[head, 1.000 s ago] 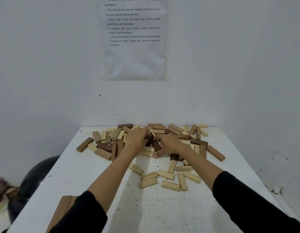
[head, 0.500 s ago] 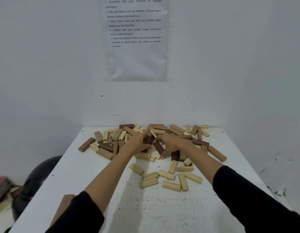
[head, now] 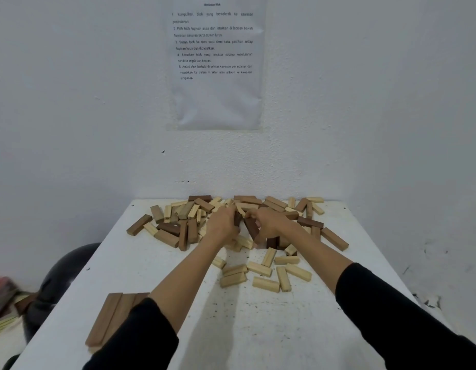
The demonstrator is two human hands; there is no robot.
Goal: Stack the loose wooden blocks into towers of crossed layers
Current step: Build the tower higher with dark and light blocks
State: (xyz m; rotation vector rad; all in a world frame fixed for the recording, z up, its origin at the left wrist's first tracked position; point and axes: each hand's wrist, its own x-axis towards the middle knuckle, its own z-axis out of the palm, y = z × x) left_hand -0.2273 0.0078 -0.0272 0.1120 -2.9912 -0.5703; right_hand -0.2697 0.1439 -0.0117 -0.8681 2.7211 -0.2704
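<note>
Currently: both hands in the block heap at the table's far edge

Heap of loose wooden blocks (head: 194, 212), pale and brown mixed, lies jumbled along the far edge of the white speckled table (head: 258, 329). It runs almost from the far-left corner to the far-right corner.

Left hand (head: 222, 222) and right hand (head: 270, 224) meet at the heap's middle, nearly touching.
- Right: fingers and thumb curled round a dark brown oblong wooden block (head: 251, 228), which is tilted with its near end down.
- Left: fingers curled down into the heap against another dark piece. Cannot tell whether they actually hold it.

Forearms are bare, with black sleeves (head: 391, 316) towards the near edge.

Smaller scatter of pale oblong wooden blocks (head: 263, 273) lies flat mid-table, on the near side of the hands and apart from the heap. Long mid-brown wooden slats (head: 108, 319) lie side by side at the near-left edge, partly under the left sleeve. Single brown block (head: 138, 224) sits just off the heap's left end, close to the left edge.

Printed paper sheet (head: 216, 62) hangs on the white wall above the far edge. Black rounded object (head: 65, 268) sits below the table's left edge; can't tell what it is.
</note>
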